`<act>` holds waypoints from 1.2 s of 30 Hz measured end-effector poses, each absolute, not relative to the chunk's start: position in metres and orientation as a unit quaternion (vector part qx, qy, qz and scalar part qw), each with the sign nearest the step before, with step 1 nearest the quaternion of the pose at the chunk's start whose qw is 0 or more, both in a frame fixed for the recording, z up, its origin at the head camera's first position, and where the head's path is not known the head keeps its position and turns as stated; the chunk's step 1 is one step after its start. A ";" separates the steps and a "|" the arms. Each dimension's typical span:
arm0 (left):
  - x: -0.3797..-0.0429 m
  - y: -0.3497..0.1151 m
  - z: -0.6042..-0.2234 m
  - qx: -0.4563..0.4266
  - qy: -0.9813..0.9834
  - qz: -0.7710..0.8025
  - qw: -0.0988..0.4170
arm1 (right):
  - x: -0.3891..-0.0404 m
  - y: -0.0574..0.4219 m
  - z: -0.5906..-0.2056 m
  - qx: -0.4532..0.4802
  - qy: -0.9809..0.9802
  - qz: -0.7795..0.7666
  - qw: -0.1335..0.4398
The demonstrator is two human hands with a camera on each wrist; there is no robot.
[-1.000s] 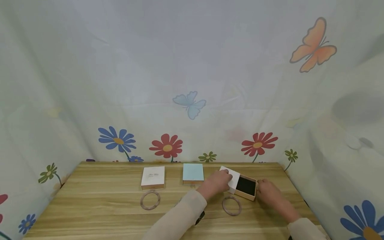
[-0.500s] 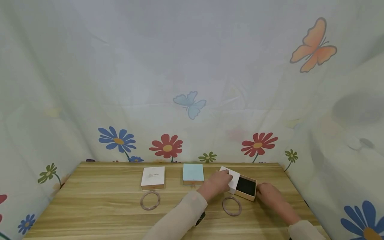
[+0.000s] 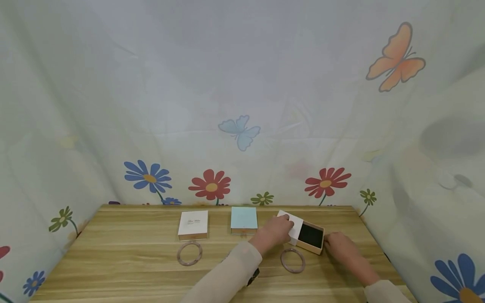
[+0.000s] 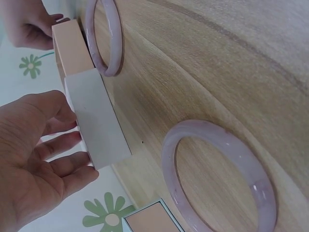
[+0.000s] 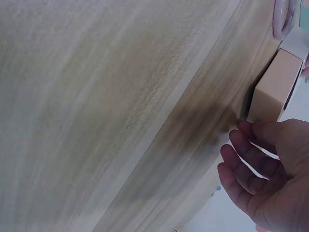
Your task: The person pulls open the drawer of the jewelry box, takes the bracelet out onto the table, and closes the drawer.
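Note:
A white sliding gift box (image 3: pixel 297 233) lies angled at the table's right back, its peach drawer (image 3: pixel 310 236) pulled partway out of the sleeve, showing a black lining. My left hand (image 3: pixel 273 231) holds the white sleeve (image 4: pixel 99 121), fingertips along its surface. Just off the drawer's outer end is my right hand (image 5: pixel 275 169), fingers loosely curled, thumb and forefinger close together. Nothing can be seen between them. In front of the box lies a pale lilac bangle (image 3: pixel 281 261). Another bangle (image 3: pixel 179 256) lies farther left on the wood.
A closed white box (image 3: pixel 193 224) with printed lettering stands behind the left bangle. Between the two white boxes is a light blue box (image 3: pixel 244 219). The wooden table (image 3: pixel 125 244) meets a flower-printed curtain (image 3: pixel 242 168) at its back edge.
My right hand has drawn back slightly from the drawer's end, toward me. The left hand, the boxes and both bangles have stayed in place.

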State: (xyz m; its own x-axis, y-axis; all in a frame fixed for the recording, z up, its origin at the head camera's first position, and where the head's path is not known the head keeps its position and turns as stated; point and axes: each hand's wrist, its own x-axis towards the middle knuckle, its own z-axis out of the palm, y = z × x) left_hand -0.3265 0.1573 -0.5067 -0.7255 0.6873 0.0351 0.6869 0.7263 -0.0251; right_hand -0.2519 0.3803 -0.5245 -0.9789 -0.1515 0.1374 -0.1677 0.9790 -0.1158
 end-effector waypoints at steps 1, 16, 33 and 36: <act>-0.327 0.157 -0.507 -0.370 -0.929 0.005 0.022 | -0.252 0.380 -0.524 0.079 -0.993 0.067 0.063; -0.323 0.155 -0.506 -0.368 -0.929 0.010 0.030 | -0.257 0.379 -0.529 0.080 -0.994 0.048 0.063; -0.324 0.154 -0.504 -0.375 -0.926 0.029 0.032 | -0.263 0.364 -0.526 0.105 -0.991 0.042 0.070; -0.321 0.155 -0.502 -0.378 -0.925 0.023 0.030 | -0.262 0.364 -0.527 0.093 -0.992 0.048 0.069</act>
State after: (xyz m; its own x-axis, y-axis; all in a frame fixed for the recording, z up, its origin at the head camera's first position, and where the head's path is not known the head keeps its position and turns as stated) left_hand -0.3214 0.1550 -0.5023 -0.7131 0.7000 0.0384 0.6971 0.7139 -0.0661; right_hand -0.2619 0.3638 -0.5267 -0.9731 -0.1782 0.1459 -0.1913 0.9781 -0.0815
